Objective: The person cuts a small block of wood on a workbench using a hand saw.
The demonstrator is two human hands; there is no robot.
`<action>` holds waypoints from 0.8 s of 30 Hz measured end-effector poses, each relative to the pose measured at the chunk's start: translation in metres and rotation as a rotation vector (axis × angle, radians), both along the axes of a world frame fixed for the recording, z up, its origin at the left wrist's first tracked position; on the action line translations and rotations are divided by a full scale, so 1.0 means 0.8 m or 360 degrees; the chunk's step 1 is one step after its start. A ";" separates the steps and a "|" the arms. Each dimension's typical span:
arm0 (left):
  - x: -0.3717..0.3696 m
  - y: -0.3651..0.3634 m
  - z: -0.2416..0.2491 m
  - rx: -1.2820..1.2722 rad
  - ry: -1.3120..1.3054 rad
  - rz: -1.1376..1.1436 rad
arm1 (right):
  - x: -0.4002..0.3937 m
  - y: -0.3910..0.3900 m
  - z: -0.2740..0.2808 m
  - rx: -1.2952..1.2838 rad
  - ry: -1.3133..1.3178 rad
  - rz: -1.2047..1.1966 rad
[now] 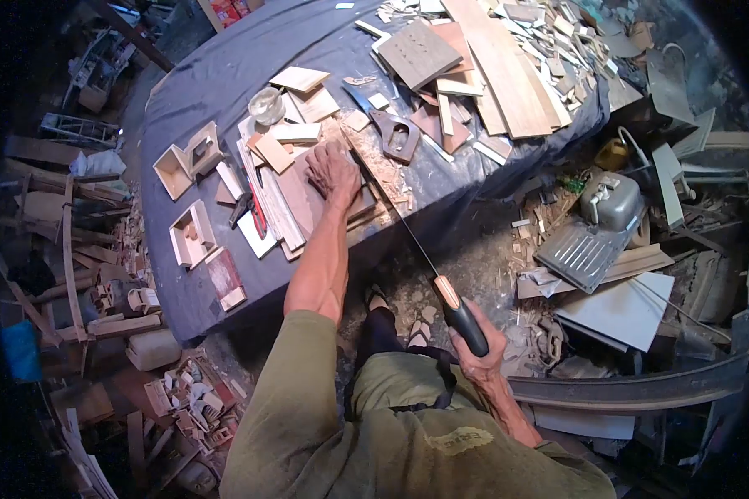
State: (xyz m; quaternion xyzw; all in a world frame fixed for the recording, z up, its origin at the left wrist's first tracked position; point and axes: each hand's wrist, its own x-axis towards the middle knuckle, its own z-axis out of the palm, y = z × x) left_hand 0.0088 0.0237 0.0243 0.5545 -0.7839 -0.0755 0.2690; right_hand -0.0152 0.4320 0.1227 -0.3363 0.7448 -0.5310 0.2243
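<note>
My right hand (480,345) is wrapped round the black handle of a handsaw (443,293). Its thin blade, seen almost edge-on, runs up and left over the table's near edge, and its far end lies beside my left hand (333,172). With fingers bent, my left hand presses down on a brown wooden board (306,200) and holds it. What lies under its fingertips is hidden. Sawdust (383,185) surrounds the blade. A second handsaw (395,137), with a dark handle and blue blade, rests on the table just right of the blade.
Wooden boxes (193,235), a glass jar (266,106) and red-handled pliers (259,218) are at the left of the cloth-covered table (171,287). Long planks (508,75) and offcuts crowd its far right. A metal sink (587,245) and scrap lie on the floor to the right.
</note>
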 end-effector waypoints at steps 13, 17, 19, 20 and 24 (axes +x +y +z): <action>-0.004 -0.017 -0.022 -0.0267 0.0154 -0.0188 | -0.014 -0.044 0.038 0.0011 -0.0010 0.0011; 0.000 -0.021 -0.023 -0.0184 0.0135 -0.0252 | -0.003 -0.014 0.037 -0.0154 0.0131 0.0052; 0.002 -0.023 -0.022 -0.0183 0.0129 -0.0319 | -0.006 -0.032 0.031 -0.0069 0.0176 0.0011; 0.001 -0.019 -0.025 -0.0206 0.0138 -0.0296 | -0.008 -0.044 0.030 -0.0027 0.0198 -0.0005; -0.001 -0.012 -0.034 -0.0221 0.0114 -0.0290 | -0.003 -0.047 0.035 -0.0031 0.0002 0.0016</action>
